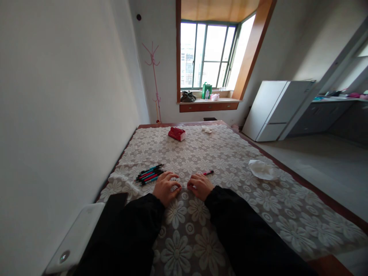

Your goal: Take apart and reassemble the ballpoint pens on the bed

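My left hand (pixel 166 188) is closed in a pinch, thumb against fingertip, low over the flowered tablecloth (pixel 175 245). Facing it, my right hand (pixel 200 186) pinches in the same way, a small gap away. A small thin pale piece (pixel 184 187) shows in that gap, reaching from one set of fingertips to the other; its kind is too small to tell. Just beyond my left hand lies a pile of pens (pixel 149 174), several in black, red and blue. A single red pen with a black end (pixel 209 173) lies behind my right hand, partly hidden by it.
Farther back on the table are a red tissue pack (pixel 176 133) and a crumpled white scrap (pixel 206 130). At right lies a white plastic bag or wrapper (pixel 262 170). A white box-like device (pixel 76 237) stands at the near left, by the wall (pixel 66 96).
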Motion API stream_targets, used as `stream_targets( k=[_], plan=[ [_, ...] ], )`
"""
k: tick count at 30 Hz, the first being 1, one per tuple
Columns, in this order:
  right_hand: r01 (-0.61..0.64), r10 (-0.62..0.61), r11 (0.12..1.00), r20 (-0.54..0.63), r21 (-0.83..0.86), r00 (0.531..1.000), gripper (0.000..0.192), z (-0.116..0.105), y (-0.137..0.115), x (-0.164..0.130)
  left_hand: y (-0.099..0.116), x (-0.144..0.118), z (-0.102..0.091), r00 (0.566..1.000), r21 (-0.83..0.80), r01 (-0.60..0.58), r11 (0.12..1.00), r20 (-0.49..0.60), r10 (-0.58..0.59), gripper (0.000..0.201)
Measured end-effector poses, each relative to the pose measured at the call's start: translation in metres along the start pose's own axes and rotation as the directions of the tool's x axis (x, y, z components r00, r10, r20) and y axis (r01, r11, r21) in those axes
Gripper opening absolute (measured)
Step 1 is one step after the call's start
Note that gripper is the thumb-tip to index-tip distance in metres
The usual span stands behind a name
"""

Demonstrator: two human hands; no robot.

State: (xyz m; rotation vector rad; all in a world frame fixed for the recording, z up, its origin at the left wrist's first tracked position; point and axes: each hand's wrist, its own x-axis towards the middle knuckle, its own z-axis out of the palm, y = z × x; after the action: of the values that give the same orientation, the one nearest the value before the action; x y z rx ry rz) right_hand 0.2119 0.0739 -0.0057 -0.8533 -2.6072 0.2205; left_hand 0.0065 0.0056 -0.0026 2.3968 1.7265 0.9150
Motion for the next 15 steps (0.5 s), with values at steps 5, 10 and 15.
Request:
stream_targets(
  k=[5, 10, 15],
  plan=[
    [-0.012, 0.013, 0.998, -0.028, 0.059, 1.000, 0.010, -0.001, 0.000, 0.002, 0.001, 0.000, 0.000, 1.000, -0.006, -0.018, 1.000, 0.007, 0.018, 0.006],
    [-0.092, 0.099, 0.993, -0.100, 0.073, 0.990, 0.012, -0.006, 0.017, 0.001, 0.000, 0.000, -0.001, 1.000, -0.003, -0.007, 1.000, 0.020, 0.007, 0.006],
    [-0.121, 0.123, 0.991, -0.020, 0.059, 0.992, 0.013, 0.001, 0.024, 0.001, -0.001, 0.000, 0.000, 1.000, -0.006, -0.002, 1.000, 0.012, 0.002, 0.007]
  ],
)
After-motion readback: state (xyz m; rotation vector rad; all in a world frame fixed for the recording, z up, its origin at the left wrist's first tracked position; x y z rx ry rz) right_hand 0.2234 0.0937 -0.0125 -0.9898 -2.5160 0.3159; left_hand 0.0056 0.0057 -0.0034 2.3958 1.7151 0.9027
